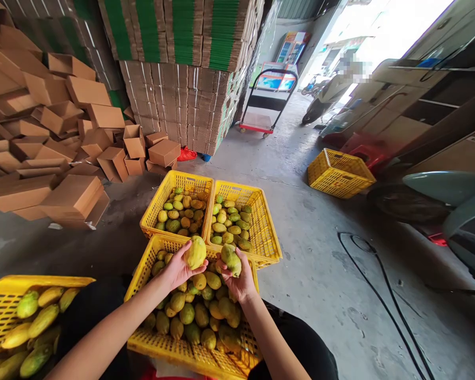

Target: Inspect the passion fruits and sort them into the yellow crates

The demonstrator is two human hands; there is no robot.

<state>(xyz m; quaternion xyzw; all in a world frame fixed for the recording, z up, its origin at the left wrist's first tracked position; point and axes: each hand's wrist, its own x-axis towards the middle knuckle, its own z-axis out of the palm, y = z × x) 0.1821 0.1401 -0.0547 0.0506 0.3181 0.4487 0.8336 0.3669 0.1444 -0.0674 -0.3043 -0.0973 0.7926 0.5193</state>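
My left hand is closed around a yellow papaya. A greener papaya is held in my right hand, with the fingers wrapped round its sides. Both hands are raised over a yellow plastic crate between my knees, filled with yellow-green papayas. Just beyond stand two more yellow crates: the back left crate and the back right crate. Each holds a lower layer of similar fruit.
At my left is a yellow crate of longer papayas. Cardboard boxes lie heaped behind, beside stacked flattened cartons. A hand cart, another yellow crate and a black cable are further right.
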